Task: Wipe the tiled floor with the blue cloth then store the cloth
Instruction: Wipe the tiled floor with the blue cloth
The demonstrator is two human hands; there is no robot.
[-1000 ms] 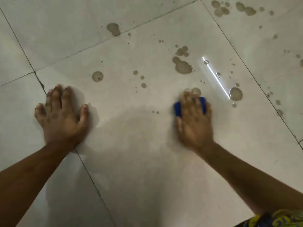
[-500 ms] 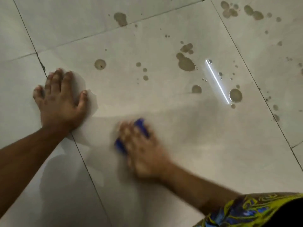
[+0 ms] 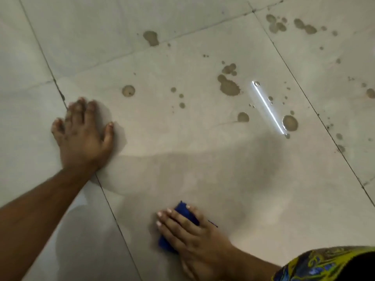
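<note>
Brown-spotted tiled floor [image 3: 203, 138], blue cloth [image 3: 183, 211]

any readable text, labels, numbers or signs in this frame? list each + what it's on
None. No text on the tiled floor, the blue cloth under the right hand, or near the left hand.
The patterned sleeve shows swirls only, no letters.

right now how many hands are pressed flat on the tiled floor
1. The left hand lies flat on the pale tiled floor, fingers spread, beside a dark grout line. The right hand presses the crumpled blue cloth instead, near the lower edge.
</note>
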